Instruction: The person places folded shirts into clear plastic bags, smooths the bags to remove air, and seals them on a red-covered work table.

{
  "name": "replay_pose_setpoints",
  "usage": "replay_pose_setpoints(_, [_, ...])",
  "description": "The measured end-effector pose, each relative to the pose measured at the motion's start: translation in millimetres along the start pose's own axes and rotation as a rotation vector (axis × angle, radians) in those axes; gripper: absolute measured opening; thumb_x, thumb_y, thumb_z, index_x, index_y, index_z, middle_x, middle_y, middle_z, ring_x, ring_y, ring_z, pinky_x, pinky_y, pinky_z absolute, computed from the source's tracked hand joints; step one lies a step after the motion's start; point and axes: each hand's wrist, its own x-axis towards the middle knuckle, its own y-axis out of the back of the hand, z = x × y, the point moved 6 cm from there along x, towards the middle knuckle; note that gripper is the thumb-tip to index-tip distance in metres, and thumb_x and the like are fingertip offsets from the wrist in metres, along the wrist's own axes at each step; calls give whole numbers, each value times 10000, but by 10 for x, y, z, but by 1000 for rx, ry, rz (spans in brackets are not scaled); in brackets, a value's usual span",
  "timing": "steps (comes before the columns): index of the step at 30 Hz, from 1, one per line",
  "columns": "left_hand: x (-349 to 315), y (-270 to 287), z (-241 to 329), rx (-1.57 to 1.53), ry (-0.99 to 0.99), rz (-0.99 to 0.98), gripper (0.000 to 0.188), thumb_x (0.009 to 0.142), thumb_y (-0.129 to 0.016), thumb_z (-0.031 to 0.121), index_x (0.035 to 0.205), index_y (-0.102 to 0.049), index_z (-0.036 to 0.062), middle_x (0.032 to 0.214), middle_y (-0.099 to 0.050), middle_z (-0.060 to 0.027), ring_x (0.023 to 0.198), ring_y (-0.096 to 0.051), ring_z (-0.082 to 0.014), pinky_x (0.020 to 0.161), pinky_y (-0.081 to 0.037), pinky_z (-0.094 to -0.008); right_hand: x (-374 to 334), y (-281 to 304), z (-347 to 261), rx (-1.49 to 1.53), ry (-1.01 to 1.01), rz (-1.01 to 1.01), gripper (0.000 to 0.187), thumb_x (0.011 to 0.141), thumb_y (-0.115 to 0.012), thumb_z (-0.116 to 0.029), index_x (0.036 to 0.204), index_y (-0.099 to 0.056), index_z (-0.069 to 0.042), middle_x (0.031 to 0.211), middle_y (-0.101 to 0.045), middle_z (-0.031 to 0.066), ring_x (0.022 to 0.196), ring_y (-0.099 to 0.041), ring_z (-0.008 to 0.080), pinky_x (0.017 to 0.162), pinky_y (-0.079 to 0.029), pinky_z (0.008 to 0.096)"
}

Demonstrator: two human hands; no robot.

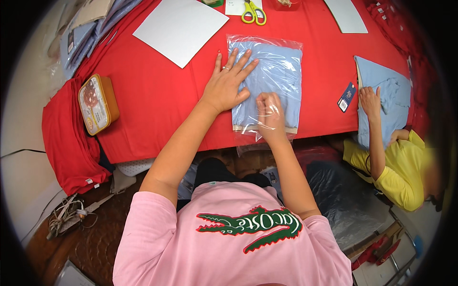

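Right now I see a folded light blue shirt (274, 81) inside a clear plastic bag (286, 47), lying near the front edge of the red table (157, 100). My left hand (228, 83) lies flat on the left side of the bag, with its fingers (241, 59) spread wide and holding nothing. My right hand (270, 112) is at the open end of the bag by the front edge, and its fingers are closed on the thin plastic. A sheet of grey card (179, 28) lies toward the back, left of the bag. Yellow scissors (254, 12) are at the back edge. An orange box (98, 102) sits at the left edge, next to a red cloth (67, 138) hanging down. At the right edge, another person's hand (369, 102) rests on another blue shirt (391, 95), well apart from my hands.
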Motion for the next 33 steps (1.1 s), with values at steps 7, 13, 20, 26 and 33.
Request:
replay_pose_setpoints(7, [11,-23,53,61,-21,-42,927,823,-581,232,1724,-372,279,1833,-256,-35,1686,-207,-380,1349,-89,-667,-1084,-89,-589,130,500,-579,370,914,-802,-307,683,-618,-86,732,-624,120,760,-625,367,736,-509,473])
replay_pose_setpoints(13, [-81,193,2,-180,-15,102,803,824,-594,241,1625,-540,209,1808,-319,-120,1690,-189,-411,1348,-62,-628,-950,807,-467,122,272,-49,166,908,-798,-142,826,-696,-41,813,-686,117,712,-655,326,649,-512,440])
replay_pose_setpoints(20, [158,70,658,-131,68,151,611,1063,-603,261,1662,-490,215,1822,-256,-148,1690,-160,-428,1331,-91,-653,399,771,-123,-194,157,200,494,1115,-586,-194,1588,-539,-60,1651,-526,196,1580,-427,399,1273,-347,532])
replay_pose_setpoints(26, [-3,-269,474,102,143,117,729,1061,-575,587,1708,-423,287,1830,-217,-153,1686,-160,-430,1304,-116,-708,527,308,489,-522,159,1,670,1133,-522,-424,1716,-372,-130,1801,-300,152,1664,-262,375,1320,-225,618])
replay_pose_setpoints(33, [19,-244,491,134,141,127,809,992,-642,647,1690,-453,286,1821,-242,-144,1671,-206,-426,1292,-123,-730,495,282,466,-578,142,5,657,1133,-514,-423,1712,-384,-141,1794,-321,140,1658,-279,374,1303,-231,656])
